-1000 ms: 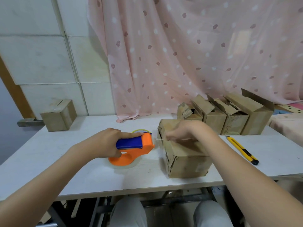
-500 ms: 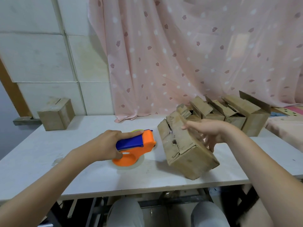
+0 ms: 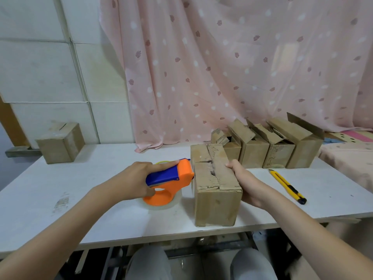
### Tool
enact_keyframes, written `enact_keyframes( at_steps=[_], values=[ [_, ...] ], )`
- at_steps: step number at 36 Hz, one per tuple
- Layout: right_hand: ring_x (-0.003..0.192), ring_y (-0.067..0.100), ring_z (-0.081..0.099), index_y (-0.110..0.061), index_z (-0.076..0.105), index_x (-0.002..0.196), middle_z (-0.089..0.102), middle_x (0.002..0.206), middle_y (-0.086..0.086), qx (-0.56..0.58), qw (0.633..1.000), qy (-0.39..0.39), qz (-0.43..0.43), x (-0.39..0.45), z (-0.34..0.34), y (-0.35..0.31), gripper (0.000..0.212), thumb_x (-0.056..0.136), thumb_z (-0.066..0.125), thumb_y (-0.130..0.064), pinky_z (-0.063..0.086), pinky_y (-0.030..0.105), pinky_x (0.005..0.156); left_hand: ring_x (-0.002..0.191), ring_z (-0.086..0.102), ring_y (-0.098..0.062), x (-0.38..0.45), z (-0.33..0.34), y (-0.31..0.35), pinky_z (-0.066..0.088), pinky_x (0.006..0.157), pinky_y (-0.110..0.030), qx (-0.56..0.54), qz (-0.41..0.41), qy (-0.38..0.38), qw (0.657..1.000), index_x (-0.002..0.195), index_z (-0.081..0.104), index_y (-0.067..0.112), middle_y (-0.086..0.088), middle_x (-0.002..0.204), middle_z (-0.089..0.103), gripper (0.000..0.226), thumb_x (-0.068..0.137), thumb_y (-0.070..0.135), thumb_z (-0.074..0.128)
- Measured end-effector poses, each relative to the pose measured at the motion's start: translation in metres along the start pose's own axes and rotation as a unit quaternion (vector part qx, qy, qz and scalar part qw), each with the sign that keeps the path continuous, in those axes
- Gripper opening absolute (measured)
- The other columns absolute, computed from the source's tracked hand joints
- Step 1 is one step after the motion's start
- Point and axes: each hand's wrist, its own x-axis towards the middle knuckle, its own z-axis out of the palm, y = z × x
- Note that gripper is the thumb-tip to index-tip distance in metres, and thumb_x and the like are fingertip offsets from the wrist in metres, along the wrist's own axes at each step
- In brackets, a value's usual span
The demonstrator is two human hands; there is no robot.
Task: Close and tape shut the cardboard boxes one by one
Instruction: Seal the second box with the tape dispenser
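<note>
Presently, the worn brown cardboard box (image 3: pixel 216 184) stood at lower centre of the frame on the white table (image 3: pixel 101 188), flaps folded down, seam apparently untaped; the left hand (image 3: pixel 139 180) gripped the orange-and-blue tape dispenser (image 3: pixel 169 178) against its left edge; the right hand (image 3: pixel 242 178) clasped its right side; four open-flapped boxes (image 3: pixel 270 146) waited at right of centre; one closed box (image 3: pixel 60 142) sat at the left; most work evidently remained.

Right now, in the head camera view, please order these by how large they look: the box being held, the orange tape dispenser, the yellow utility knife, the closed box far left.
1. Held cardboard box, nearest the camera.
2. Orange tape dispenser and closed box at far left look about alike; the box stands farther away, so unranked.
3. Yellow utility knife, smallest.
</note>
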Motion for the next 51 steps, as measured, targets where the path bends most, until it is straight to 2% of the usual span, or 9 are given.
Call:
enact_keyframes(
  at_steps=[5, 8, 10, 15, 32, 37, 39, 42, 51],
  values=[
    [0.091, 0.023, 0.049, -0.016, 0.06, 0.11, 0.056, 0.098, -0.003, -0.176, 0.978, 0.082, -0.072, -0.002, -0.003, -0.012, 0.03, 0.096, 0.045, -0.037, 0.036, 0.036, 0.085, 0.081, 0.051, -0.009, 0.006, 0.002, 0.002, 0.038, 0.065, -0.019, -0.004, 0.0, -0.006, 1.0, 0.132, 0.006, 0.08, 0.009, 0.094, 0.054, 0.1, 0.08, 0.023, 0.069],
    [0.135, 0.02, 0.044, -0.021, 0.036, 0.152, 0.055, 0.123, -0.013, -0.415, 0.873, 0.135, -0.219, -0.015, 0.013, -0.028, 0.047, 0.105, 0.037, -0.021, 0.016, 0.038, 0.122, 0.082, 0.051, -0.009, 0.007, 0.003, 0.0, 0.037, 0.065, -0.019, -0.004, 0.0, -0.012, 1.0, 0.134, 0.007, 0.078, 0.01, 0.094, 0.054, 0.098, 0.081, 0.023, 0.069],
    [0.149, 0.018, 0.025, -0.016, 0.034, 0.154, 0.041, 0.154, 0.003, -0.5, 0.818, 0.104, -0.265, -0.019, 0.028, -0.032, 0.048, 0.108, 0.03, -0.028, -0.006, 0.038, 0.124, 0.082, 0.051, -0.009, 0.008, 0.003, 0.001, 0.037, 0.065, -0.018, -0.002, -0.001, -0.015, 1.0, 0.137, 0.009, 0.076, 0.009, 0.096, 0.055, 0.097, 0.081, 0.023, 0.069],
    [0.153, 0.018, 0.013, -0.014, 0.022, 0.158, 0.022, 0.165, 0.005, -0.63, 0.724, 0.072, -0.271, -0.011, 0.045, -0.015, 0.062, 0.107, 0.014, -0.048, 0.001, 0.038, 0.126, 0.083, 0.052, -0.008, 0.008, 0.002, -0.004, 0.039, 0.066, -0.018, 0.006, 0.0, -0.019, 1.0, 0.134, 0.007, 0.078, 0.009, 0.101, 0.057, 0.098, 0.081, 0.024, 0.07],
    [0.152, 0.014, 0.018, -0.022, 0.026, 0.158, 0.024, 0.165, -0.002, -0.612, 0.747, 0.084, -0.246, -0.016, 0.044, -0.018, 0.059, 0.106, 0.019, -0.049, 0.005, 0.028, 0.122, 0.081, 0.053, -0.008, -0.024, -0.021, -0.036, 0.043, 0.068, -0.02, 0.028, -0.016, -0.029, 0.999, 0.133, 0.01, 0.08, 0.016, 0.091, 0.056, 0.096, 0.08, 0.026, 0.07],
    [0.142, 0.023, 0.032, -0.019, 0.043, 0.147, 0.046, 0.148, 0.003, -0.618, 0.757, 0.079, -0.195, -0.015, 0.052, -0.033, 0.054, 0.105, 0.024, -0.046, 0.005, 0.057, 0.12, 0.079, 0.05, -0.008, -0.024, -0.02, -0.031, 0.043, 0.071, -0.022, 0.04, -0.009, -0.016, 0.999, 0.137, 0.014, 0.076, 0.009, 0.088, 0.054, 0.09, 0.081, 0.029, 0.068],
    [0.139, 0.033, 0.034, -0.028, 0.053, 0.14, 0.05, 0.141, 0.007, -0.609, 0.777, 0.085, -0.133, -0.017, 0.053, -0.046, 0.05, 0.104, 0.025, -0.05, 0.017, 0.068, 0.112, 0.08, 0.05, -0.008, -0.021, -0.019, -0.03, 0.045, 0.073, -0.025, 0.046, -0.008, -0.016, 0.999, 0.136, 0.015, 0.076, 0.007, 0.089, 0.054, 0.089, 0.082, 0.029, 0.067],
    [0.117, 0.035, 0.054, -0.021, 0.069, 0.115, 0.064, 0.125, 0.009, -0.555, 0.813, 0.117, -0.128, -0.011, 0.061, -0.062, 0.038, 0.1, 0.039, -0.039, 0.05, 0.041, 0.092, 0.08, 0.049, -0.008, -0.016, -0.017, -0.029, 0.043, 0.072, -0.024, 0.063, -0.01, -0.023, 0.998, 0.14, 0.019, 0.071, 0.009, 0.088, 0.053, 0.085, 0.082, 0.03, 0.066],
    [0.125, 0.05, 0.044, -0.028, -0.006, 0.156, 0.044, 0.143, 0.025, -0.525, 0.831, 0.158, 0.097, 0.078, 0.078, -0.062, 0.129, 0.05, 0.056, -0.068, 0.035, 0.066, 0.103, 0.08, 0.05, -0.008, -0.018, -0.016, -0.028, 0.045, 0.073, -0.027, 0.061, -0.001, -0.016, 0.998, 0.13, 0.011, 0.081, 0.006, 0.089, 0.055, 0.089, 0.081, 0.033, 0.067]
  ],
)
